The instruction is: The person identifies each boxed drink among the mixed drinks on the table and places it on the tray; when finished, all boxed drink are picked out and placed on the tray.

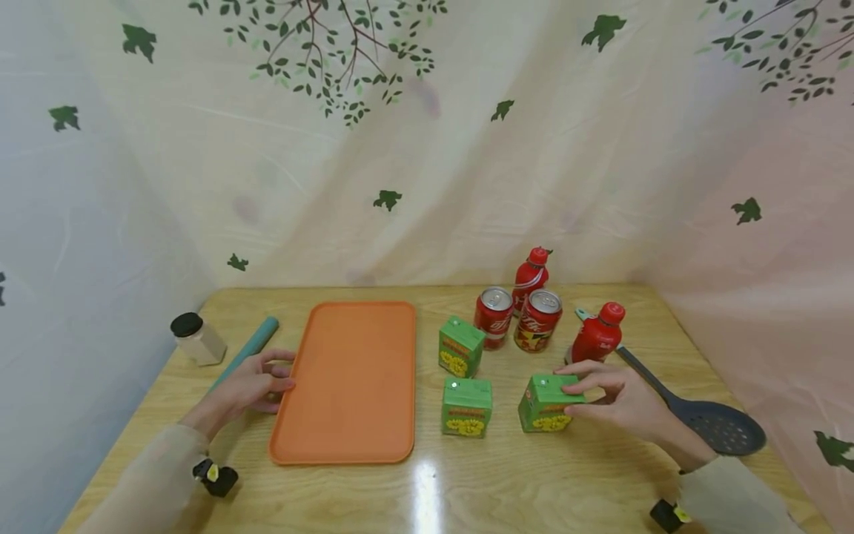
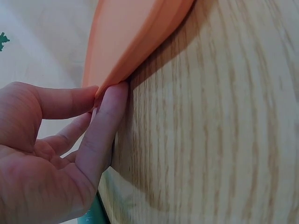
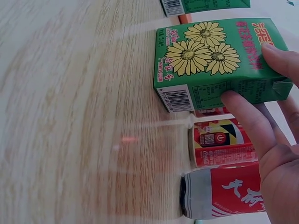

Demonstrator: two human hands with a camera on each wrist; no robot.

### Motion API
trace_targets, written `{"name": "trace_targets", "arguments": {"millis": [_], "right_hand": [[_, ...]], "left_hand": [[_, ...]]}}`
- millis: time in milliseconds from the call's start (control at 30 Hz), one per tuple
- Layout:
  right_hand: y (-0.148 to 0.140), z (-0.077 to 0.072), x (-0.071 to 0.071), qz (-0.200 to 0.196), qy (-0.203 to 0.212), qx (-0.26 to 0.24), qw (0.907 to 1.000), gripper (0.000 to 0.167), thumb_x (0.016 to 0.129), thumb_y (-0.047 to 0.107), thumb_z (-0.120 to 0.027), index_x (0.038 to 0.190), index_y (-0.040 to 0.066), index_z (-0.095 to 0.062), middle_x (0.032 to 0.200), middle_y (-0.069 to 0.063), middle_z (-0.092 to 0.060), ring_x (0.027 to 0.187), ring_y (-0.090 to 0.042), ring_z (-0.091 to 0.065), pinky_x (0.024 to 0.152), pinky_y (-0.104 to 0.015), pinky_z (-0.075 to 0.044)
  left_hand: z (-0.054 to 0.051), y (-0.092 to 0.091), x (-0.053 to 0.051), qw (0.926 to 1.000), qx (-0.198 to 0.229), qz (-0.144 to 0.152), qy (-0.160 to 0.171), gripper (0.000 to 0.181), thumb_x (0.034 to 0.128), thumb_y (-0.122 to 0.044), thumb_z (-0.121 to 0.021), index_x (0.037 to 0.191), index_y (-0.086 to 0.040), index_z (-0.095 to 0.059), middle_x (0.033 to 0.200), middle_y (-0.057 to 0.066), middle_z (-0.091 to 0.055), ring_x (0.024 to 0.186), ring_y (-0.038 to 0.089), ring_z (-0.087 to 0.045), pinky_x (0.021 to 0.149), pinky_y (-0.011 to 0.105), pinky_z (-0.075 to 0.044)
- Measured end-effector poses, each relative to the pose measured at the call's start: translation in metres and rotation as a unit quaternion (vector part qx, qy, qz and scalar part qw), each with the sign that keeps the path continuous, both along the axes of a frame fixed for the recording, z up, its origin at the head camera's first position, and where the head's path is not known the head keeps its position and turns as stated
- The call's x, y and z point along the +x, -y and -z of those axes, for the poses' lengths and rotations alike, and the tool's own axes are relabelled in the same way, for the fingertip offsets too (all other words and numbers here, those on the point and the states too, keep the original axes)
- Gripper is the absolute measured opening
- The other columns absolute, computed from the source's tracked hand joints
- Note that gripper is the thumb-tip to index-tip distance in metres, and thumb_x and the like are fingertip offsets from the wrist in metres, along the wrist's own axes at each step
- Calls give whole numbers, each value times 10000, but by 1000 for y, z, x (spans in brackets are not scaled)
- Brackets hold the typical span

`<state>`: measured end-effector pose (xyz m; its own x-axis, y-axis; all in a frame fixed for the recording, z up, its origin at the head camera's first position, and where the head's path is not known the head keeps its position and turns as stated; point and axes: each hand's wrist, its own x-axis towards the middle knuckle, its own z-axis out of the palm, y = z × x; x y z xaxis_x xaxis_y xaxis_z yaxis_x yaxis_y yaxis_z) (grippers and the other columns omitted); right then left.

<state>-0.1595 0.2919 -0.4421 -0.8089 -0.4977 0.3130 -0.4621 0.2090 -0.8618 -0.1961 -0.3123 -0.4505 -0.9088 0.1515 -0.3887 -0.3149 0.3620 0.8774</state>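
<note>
"What's the left hand [image 1: 256, 382] doing?"

"It's pinching the left rim of an orange rectangular plastic tray [image 1: 350, 386], thumb and finger almost meeting across it. The tray is lying left of the middle of the wooden tabletop [image 1: 507, 486], its far end near the back edge."

"And the right hand [image 1: 620, 404]?"

"That one's gripping a green box-shaped cardboard carton [image 1: 543, 415] by its upper part, fingers bending around it and spreading only about as wide as the box. The carton is standing right of the middle, well apart from the back edge."

"Anything between tray and carton?"

"Two matching green cartons [image 1: 467, 415] are standing there. Near the right edge, a black perforated spatula [image 1: 727, 429] is lying beyond the right hand."
</note>
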Motion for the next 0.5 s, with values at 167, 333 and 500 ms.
{"name": "trace_targets", "arguments": {"millis": [167, 333, 500], "right_hand": [[4, -5, 1, -15, 24, -32, 10000, 329, 805, -124, -784, 1107, 8, -770, 1284, -7, -659, 1070, -110, -660, 666, -377, -612], [9, -27, 0, 1, -101, -111, 9999, 342, 799, -162, -764, 1111, -22, -762, 1282, -1, -654, 1063, -112, -662, 677, -365, -612], [19, -57, -3, 159, -276, -80, 9995, 344, 781, -180, -769, 1090, -29, -764, 1266, 32, -661, 1047, -114, -655, 689, -339, -610]], "left_hand": [[-1, 2, 1, 10000, 26, -32, -23, 611, 968, -4, -646, 1499, 31, -347, 1226, 224, -576, 917, 223, -669, 700, 435, -610], [0, 2, 1, 10000, 61, -11, -28, 616, 972, -14, -645, 1506, 26, -341, 1238, 228, -572, 927, 230, -671, 710, 437, -609], [2, -1, 2, 10000, 25, 17, -36, 617, 973, -19, -647, 1505, 28, -339, 1241, 231, -566, 935, 232, -668, 720, 443, -609]]}}
